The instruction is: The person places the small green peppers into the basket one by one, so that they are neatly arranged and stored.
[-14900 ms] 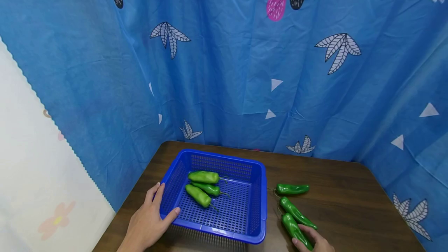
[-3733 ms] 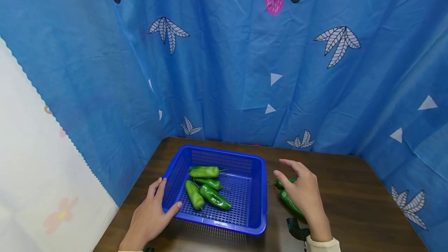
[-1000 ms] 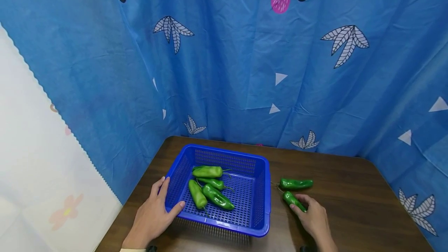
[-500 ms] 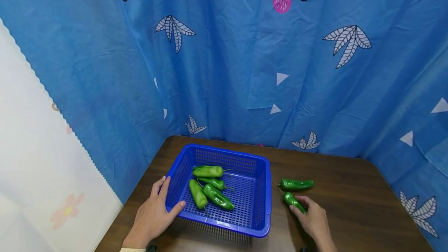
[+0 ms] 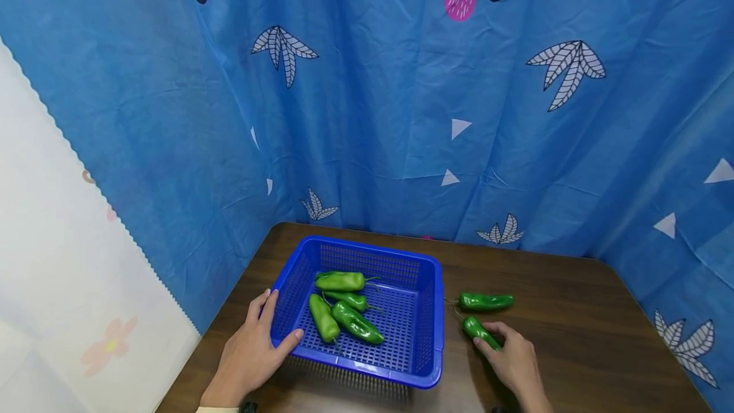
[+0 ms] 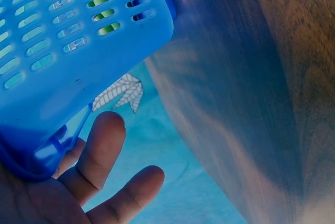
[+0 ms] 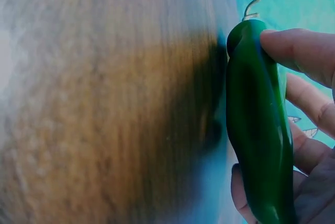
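A blue plastic basket (image 5: 427, 362) stands on the table, holding several green peppers, among them a glossy darker pepper (image 5: 357, 322) at the front. My left hand (image 5: 248, 349) holds its front left corner, thumb over the rim. In the left wrist view, two fingers (image 6: 104, 143) of this hand extend below the basket's corner. To the right of the basket, my right hand (image 5: 513, 359) grips a dark green pepper (image 7: 256, 109) between thumb and fingers; I cannot tell whether it touches the table. Another dark green pepper (image 5: 486, 302) lies just behind it.
The brown wooden table (image 5: 573, 336) ends at a blue patterned curtain (image 5: 367, 113) at the back and right. A white cloth (image 5: 69, 273) with faint flowers hangs at the left.
Since the oldest frame, the nearest dark pepper has gone from the table into the basket. My right hand, earlier loose above the remaining two, now grips the nearer one. My left hand stays put.
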A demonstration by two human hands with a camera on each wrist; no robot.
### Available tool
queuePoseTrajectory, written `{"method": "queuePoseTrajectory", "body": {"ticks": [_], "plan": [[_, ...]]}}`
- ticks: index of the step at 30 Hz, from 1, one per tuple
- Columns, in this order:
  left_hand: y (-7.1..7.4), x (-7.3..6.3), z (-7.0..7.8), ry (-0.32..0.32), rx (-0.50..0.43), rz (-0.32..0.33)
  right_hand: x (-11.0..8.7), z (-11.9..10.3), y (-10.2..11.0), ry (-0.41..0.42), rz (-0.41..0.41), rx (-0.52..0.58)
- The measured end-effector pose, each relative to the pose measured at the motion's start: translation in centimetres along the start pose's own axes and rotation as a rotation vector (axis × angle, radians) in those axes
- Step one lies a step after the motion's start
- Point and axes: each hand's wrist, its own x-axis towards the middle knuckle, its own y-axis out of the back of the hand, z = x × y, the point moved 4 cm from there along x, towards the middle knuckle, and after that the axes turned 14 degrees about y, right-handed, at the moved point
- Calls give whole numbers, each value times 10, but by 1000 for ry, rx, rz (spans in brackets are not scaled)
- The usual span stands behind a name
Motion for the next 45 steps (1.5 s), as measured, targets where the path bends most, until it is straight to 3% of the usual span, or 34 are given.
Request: {"method": "queuePoseTrajectory", "body": {"ticks": [20, 45], "plan": [[0, 0, 0, -5, -11, 1, -4, -2, 7, -41, 32, 38], [0, 1, 0, -7, -18, 3, 11, -23, 43, -15, 85, 24]]}}
